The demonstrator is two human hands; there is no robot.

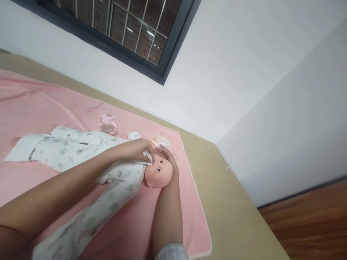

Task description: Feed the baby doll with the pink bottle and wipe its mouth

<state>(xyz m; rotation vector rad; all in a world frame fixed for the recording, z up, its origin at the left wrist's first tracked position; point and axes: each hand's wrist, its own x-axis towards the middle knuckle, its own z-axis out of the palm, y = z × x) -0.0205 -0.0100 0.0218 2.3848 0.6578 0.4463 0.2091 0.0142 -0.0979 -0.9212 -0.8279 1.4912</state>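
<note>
A baby doll (159,174) in a white printed sleepsuit (108,187) lies on a pink blanket (35,108). My left hand (138,150) is closed on a small white cloth (148,156) and presses it at the doll's mouth. My right hand (168,155) rests with fingers stretched along the far side of the doll's head, holding nothing.
A pink baby bottle (107,122) stands on the blanket beyond the doll. Small white and peach cloth items (159,139) lie near the blanket's corner. The blanket covers a tan mattress (230,195) against a white wall under a window (127,25). Wooden floor (311,224) lies at right.
</note>
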